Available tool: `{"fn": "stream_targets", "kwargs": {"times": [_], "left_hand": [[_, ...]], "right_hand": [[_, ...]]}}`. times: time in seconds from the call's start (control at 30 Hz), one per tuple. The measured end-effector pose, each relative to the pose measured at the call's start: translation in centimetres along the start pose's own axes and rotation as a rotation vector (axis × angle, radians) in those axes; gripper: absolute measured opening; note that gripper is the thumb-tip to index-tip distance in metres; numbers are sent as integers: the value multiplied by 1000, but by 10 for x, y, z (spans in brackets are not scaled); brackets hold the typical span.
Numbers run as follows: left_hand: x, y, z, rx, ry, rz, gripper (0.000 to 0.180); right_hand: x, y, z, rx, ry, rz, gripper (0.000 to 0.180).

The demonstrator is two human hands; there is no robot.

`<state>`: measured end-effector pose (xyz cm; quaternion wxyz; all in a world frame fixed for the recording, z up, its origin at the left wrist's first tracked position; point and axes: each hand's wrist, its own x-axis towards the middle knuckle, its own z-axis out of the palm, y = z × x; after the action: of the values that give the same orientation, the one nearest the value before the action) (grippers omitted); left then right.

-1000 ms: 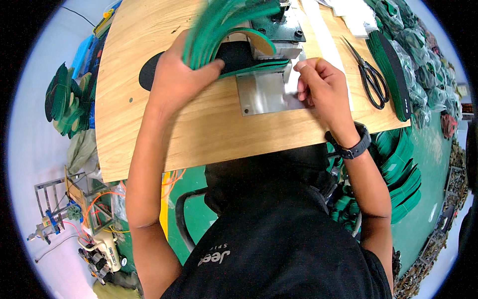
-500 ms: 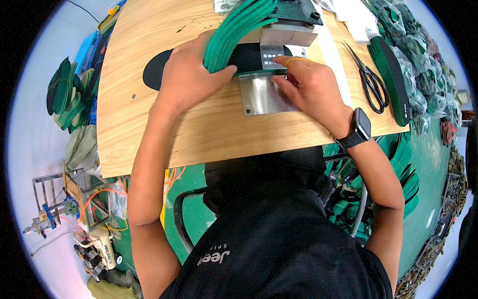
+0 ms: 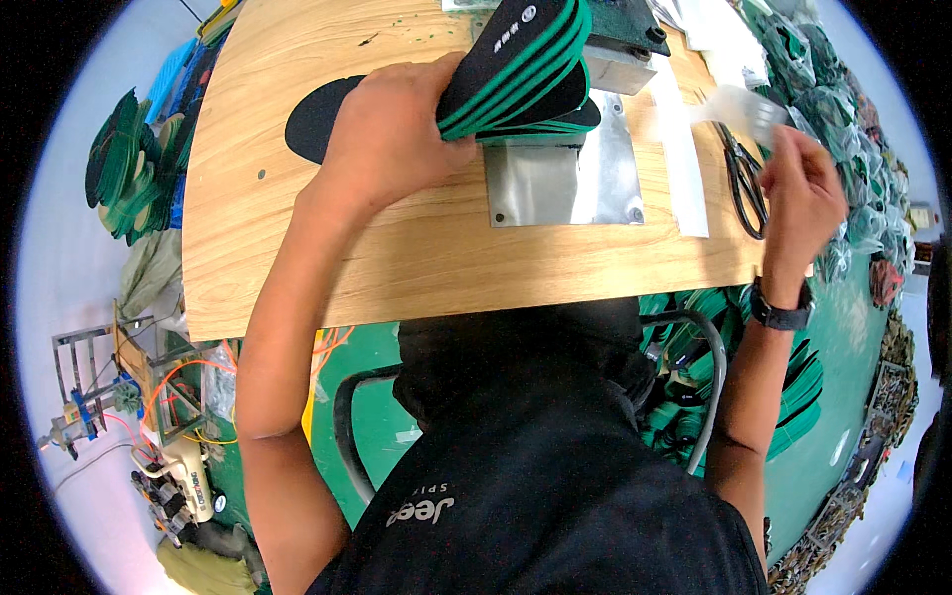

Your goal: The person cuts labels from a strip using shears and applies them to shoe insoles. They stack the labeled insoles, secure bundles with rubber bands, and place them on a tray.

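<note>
My left hand [image 3: 397, 129] grips a bent stack of green and black shoe insoles [image 3: 521, 74], its fingers largely hidden behind them. White printed marks show on the upper black face. Under this hand a black insole [image 3: 319, 121] lies on the wooden table, its rounded end sticking out to the left. Off to the right, my right hand [image 3: 805, 198] pinches a small translucent film sheet [image 3: 744, 112], blurred by motion, above a pair of black-handled scissors [image 3: 742, 183]. A shiny metal plate [image 3: 545, 198] lies just in front of the insoles.
A metal block with a dark bolted top [image 3: 620, 69] stands at the table's far side. Beside it runs a white paper strip [image 3: 682, 178]. Bagged goods [image 3: 843, 99] are heaped at the right. More insoles hang in a bundle [image 3: 124, 169] at left and lie piled [image 3: 798, 397] below the table.
My right hand has moved right, away from the insole, lifting the film with it. The stack in my left hand has tipped over, now showing its printed black face.
</note>
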<state>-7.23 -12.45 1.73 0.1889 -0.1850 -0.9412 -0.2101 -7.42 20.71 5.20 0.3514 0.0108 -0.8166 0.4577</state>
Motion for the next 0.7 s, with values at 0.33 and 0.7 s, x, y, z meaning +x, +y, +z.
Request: {"fn": "stream_targets", "kwargs": {"times": [0.33, 0.7], "left_hand": [[-6, -11, -22, -603, 242, -473, 21], [-11, -12, -28, -699, 264, -486, 23]], "right_hand": [[-33, -8, 64, -267, -410, -467, 11], [-52, -12, 101, -130, -531, -676, 18]]}}
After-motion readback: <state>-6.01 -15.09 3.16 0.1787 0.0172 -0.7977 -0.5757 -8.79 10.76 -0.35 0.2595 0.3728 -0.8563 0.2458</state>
